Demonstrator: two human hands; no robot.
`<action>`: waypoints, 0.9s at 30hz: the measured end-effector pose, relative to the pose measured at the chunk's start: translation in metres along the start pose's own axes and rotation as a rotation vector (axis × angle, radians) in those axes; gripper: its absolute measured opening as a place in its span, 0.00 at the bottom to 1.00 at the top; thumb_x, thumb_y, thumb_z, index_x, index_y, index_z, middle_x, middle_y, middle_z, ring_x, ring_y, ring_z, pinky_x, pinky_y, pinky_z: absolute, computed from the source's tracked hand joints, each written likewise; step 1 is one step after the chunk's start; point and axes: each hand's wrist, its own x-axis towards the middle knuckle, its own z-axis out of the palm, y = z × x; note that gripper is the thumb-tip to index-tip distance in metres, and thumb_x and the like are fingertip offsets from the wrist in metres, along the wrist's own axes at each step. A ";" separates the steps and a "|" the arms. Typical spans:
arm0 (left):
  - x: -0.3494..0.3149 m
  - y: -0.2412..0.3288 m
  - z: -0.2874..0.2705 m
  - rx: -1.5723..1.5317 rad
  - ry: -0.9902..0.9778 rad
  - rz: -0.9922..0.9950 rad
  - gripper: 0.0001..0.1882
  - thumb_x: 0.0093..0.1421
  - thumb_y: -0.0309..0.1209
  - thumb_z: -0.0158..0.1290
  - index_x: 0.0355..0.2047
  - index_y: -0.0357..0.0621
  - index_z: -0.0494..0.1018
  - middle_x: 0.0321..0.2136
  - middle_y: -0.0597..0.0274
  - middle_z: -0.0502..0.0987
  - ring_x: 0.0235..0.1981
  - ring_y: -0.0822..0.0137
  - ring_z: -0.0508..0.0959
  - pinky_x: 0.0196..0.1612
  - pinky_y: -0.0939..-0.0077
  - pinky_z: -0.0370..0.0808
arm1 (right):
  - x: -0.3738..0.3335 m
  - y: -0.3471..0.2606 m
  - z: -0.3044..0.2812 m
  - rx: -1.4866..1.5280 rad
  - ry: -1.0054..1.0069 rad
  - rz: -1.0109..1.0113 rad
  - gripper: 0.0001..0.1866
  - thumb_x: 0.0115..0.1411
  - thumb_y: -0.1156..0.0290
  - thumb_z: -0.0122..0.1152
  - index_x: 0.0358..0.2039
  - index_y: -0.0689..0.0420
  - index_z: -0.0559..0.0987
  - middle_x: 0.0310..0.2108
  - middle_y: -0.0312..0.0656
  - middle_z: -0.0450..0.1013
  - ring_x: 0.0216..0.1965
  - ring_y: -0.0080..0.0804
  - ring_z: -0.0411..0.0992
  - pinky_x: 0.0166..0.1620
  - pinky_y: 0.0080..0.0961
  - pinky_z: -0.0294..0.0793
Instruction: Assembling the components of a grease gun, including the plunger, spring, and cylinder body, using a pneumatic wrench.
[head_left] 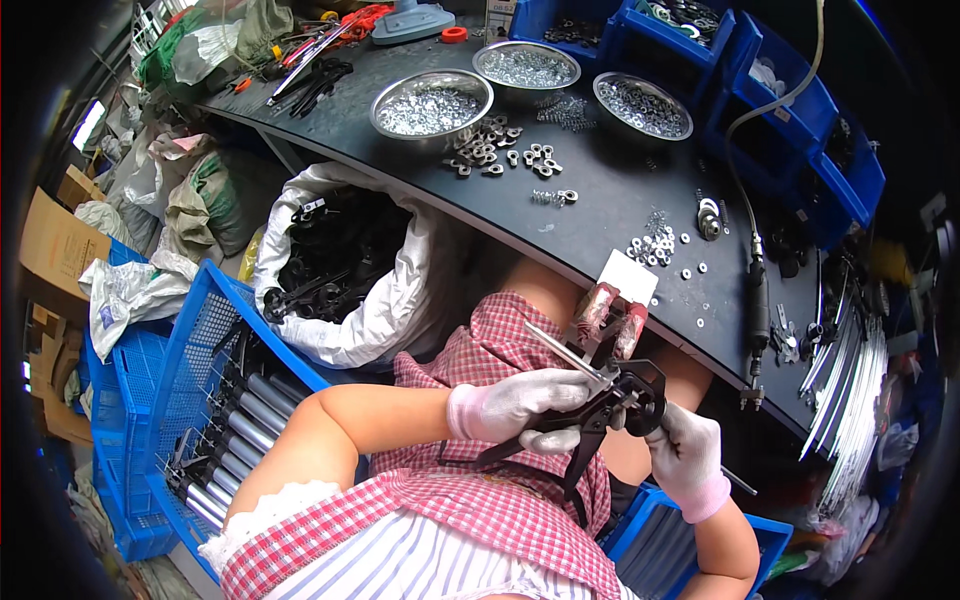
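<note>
Both my hands wear white gloves and meet over my lap, close to the table's front edge. My left hand [535, 405] is closed around a black caulking gun handle [597, 425], whose two black levers point down toward the apron. A thin bright metal strip [560, 345] juts up and left from beside its fingers. My right hand [688, 455] is closed at the handle's rounded right end, with the fingertips partly hidden behind it. Just beyond the handle, two red-wrapped posts [596, 308] stand at the table edge, by a small white block [628, 276].
Metal bowls [432, 103] of small parts stand on the dark table [400, 165], beside loose rings and springs. Blue bins [780, 100] line the back right. A hanging tool [759, 310] is at right. A white sack [345, 340] and blue crates [180, 380] flank my left side.
</note>
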 end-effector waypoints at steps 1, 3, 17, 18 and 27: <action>-0.001 0.003 0.000 0.002 -0.001 0.001 0.29 0.68 0.49 0.40 0.52 0.31 0.65 0.18 0.71 0.65 0.13 0.82 0.60 0.16 0.88 0.55 | 0.004 -0.004 -0.004 -0.001 0.001 -0.001 0.15 0.54 0.77 0.61 0.44 0.58 0.75 0.26 0.47 0.76 0.26 0.46 0.76 0.30 0.31 0.75; -0.004 0.017 0.001 0.096 0.049 0.048 0.27 0.69 0.47 0.39 0.51 0.31 0.66 0.17 0.70 0.66 0.12 0.82 0.60 0.16 0.88 0.55 | 0.009 -0.010 -0.010 0.175 0.011 0.043 0.15 0.55 0.78 0.58 0.45 0.60 0.74 0.28 0.50 0.76 0.29 0.47 0.77 0.32 0.32 0.75; -0.054 0.037 -0.014 -0.101 0.218 0.231 0.30 0.66 0.46 0.45 0.57 0.31 0.61 0.37 0.53 0.76 0.12 0.80 0.62 0.15 0.89 0.57 | -0.003 0.036 -0.020 -0.387 0.423 -0.154 0.05 0.51 0.71 0.59 0.29 0.54 0.76 0.19 0.40 0.66 0.23 0.40 0.67 0.29 0.34 0.63; -0.048 0.033 -0.015 -0.059 0.134 0.173 0.33 0.65 0.50 0.46 0.56 0.30 0.62 0.32 0.56 0.75 0.12 0.80 0.63 0.15 0.89 0.57 | 0.004 0.026 -0.012 -0.399 0.380 -0.179 0.08 0.49 0.73 0.59 0.32 0.52 0.76 0.19 0.40 0.67 0.22 0.41 0.69 0.28 0.35 0.65; -0.022 0.003 -0.017 -0.064 0.010 0.158 0.29 0.70 0.49 0.36 0.58 0.38 0.62 0.21 0.62 0.73 0.15 0.80 0.67 0.17 0.90 0.61 | 0.040 -0.031 0.015 -0.147 0.281 -0.190 0.06 0.52 0.79 0.56 0.32 0.59 0.75 0.22 0.47 0.68 0.22 0.46 0.69 0.26 0.34 0.66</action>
